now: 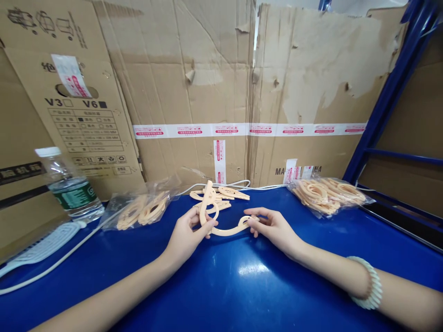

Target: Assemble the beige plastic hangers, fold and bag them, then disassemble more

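Observation:
Between my two hands, just above the blue tabletop (221, 286), is a beige hinged plastic piece (226, 233) with curved arms and round loops. My left hand (187, 233) pinches it near its joint, thumb in front, with one arm of it pointing up and a ring beside it. At the other end, my right hand (277, 230) holds the tip of the curved arm by a small loop, between thumb and fingers. Behind my hands lies a small loose pile of similar beige pieces (235, 192), partly hidden by the held one.
Clear bags of beige pieces lie at left (152, 210) and right (321, 193). A water bottle (74, 193) and a pale hairbrush (44, 244) are at far left, beside a white cable (62, 263). Cardboard (190, 92) walls the back; a blue metal frame (384, 92) stands right.

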Demonstrator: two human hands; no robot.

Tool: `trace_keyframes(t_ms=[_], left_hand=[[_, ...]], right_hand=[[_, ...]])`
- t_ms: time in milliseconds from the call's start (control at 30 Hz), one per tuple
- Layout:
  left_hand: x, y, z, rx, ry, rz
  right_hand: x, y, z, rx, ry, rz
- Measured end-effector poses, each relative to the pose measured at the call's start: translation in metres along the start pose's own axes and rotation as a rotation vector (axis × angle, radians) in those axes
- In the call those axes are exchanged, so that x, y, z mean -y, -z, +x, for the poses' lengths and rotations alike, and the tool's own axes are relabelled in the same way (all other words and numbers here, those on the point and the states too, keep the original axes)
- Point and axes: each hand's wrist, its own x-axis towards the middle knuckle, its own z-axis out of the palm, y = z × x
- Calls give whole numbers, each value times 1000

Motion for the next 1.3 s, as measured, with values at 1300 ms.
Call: trace_keyframes(t_ms=[1300], left_hand=[[-13,-2,-19,638,172,-56]], right_hand=[[14,-21,-23,206,337,-5]])
